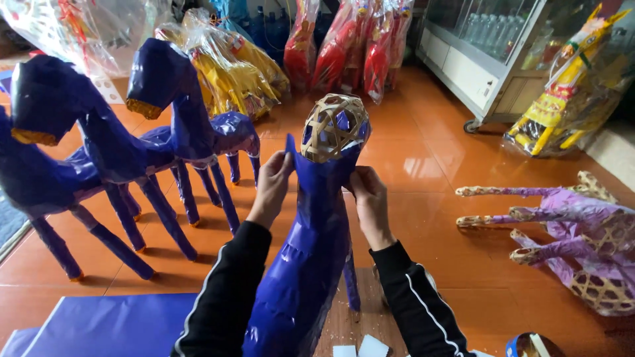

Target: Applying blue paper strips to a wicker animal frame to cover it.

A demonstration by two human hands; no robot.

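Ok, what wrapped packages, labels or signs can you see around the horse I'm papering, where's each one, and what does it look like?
Clear plastic bag, behind the blue horses: yellow paper figures inside.
Row of clear bags, far centre: red figures, upright.
Clear-wrapped figure, right, by the glass cabinet: yellow with red and green trim, tilted.
Clear bag, top left: contents unclear.
Round container, bottom right: blue rim, partly cut off.
No signs or screens.

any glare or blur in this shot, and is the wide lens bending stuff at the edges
Head view: soft daylight, with pale glare on the orange floor tiles and sheen on the blue paper horse held by the left hand and right hand; centre sharp; wide lens bends the edges, stretching the standing blue horses and the glass cabinet.
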